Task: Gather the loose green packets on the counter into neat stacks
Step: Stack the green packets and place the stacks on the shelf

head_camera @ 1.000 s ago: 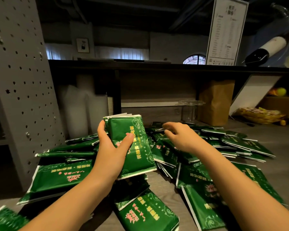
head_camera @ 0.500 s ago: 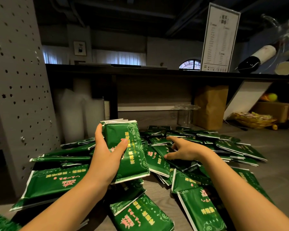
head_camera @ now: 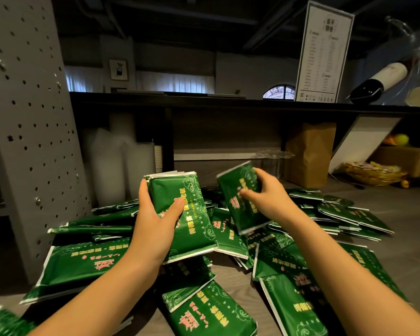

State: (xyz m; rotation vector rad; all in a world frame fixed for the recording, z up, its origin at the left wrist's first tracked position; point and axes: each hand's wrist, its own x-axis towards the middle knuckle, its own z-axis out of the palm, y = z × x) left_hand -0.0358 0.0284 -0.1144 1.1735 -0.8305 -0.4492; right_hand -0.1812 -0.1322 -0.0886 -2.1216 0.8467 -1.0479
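My left hand [head_camera: 155, 221] grips a stack of several green packets [head_camera: 182, 212], held upright above the counter with the thumb across its printed front. My right hand [head_camera: 267, 197] holds a single green packet [head_camera: 240, 190] lifted off the pile, tilted and blurred, just right of the stack. Below both hands, loose green packets [head_camera: 230, 236] lie scattered and overlapping on the grey counter [head_camera: 410, 214], spreading from the left [head_camera: 83, 260] to the far right [head_camera: 349, 214] and toward me [head_camera: 209, 311].
A grey perforated panel [head_camera: 29, 141] stands at the left. Behind the pile are white plastic sleeves [head_camera: 121, 166], a clear cup stack [head_camera: 272, 161] and a brown paper bag [head_camera: 310, 154] under a dark shelf [head_camera: 228, 103]. A yellow basket [head_camera: 371, 173] sits at the right.
My right hand has taken a packet from the pile and lifted it up toward the stack. My left hand has kept the stack almost still.
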